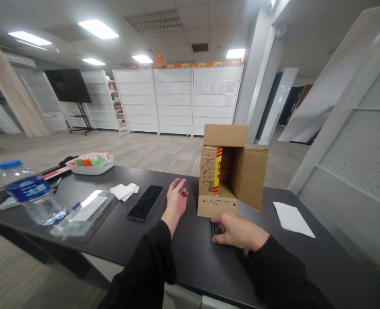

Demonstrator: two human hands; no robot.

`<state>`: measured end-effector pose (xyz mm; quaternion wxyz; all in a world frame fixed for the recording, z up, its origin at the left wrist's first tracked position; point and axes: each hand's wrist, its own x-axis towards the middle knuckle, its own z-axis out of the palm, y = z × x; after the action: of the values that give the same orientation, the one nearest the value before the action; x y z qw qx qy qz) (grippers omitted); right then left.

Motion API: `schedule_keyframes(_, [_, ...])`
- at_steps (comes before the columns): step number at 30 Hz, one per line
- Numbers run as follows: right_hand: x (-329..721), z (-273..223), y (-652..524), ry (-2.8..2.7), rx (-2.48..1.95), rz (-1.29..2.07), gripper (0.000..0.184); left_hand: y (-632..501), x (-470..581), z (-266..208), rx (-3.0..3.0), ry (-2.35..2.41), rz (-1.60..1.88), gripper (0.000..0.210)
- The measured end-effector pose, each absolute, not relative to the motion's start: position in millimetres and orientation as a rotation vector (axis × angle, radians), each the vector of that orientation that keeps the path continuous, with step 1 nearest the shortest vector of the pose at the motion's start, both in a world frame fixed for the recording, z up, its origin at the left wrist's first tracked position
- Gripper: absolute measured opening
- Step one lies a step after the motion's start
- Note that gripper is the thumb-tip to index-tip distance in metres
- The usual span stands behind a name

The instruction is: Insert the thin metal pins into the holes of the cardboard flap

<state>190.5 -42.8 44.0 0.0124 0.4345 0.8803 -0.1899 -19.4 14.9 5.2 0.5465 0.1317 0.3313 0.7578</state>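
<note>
A cardboard box (pixel 208 171) stands on the dark table with its open side facing me and its flaps spread. Small grey round spots dot its left panel, and a row of grey spots and dark holes crosses the front flap (pixel 215 207). Just in front of that flap, my right hand (pixel 236 230) closes its thumb and fingers around a small dark item with thin shiny strips (pixel 216 229); the hand hides part of it. My left hand (pixel 176 199) is raised left of the box, palm turned up, fingers loosely curled and apart, holding nothing.
Left of my left hand lie a black phone (pixel 146 202), folded white paper (pixel 125 191) and a clear plastic case (pixel 85 212). A water bottle (pixel 31 193) and a white basket (pixel 91 166) stand farther left. White paper (pixel 293 218) lies at right, near a perforated panel (pixel 360 171).
</note>
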Motion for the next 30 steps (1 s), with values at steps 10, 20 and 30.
schedule_keyframes(10, [186.0, 45.3, -47.2, 2.815, 1.358, -0.521, 0.022, 15.9, -19.9, 3.1, 0.311, 0.773, 1.793, 0.041])
schedule_keyframes(20, [186.2, 46.7, -48.1, 2.841, 1.347, -0.542, 0.027, 13.6, -18.7, 7.3, 0.301, 0.783, 1.793, 0.039])
schedule_keyframes(30, [185.4, 45.4, -46.0, 2.862, 1.345, -0.536, 0.037, 15.3, -19.7, 4.8, 0.307, 0.78, 1.792, 0.041])
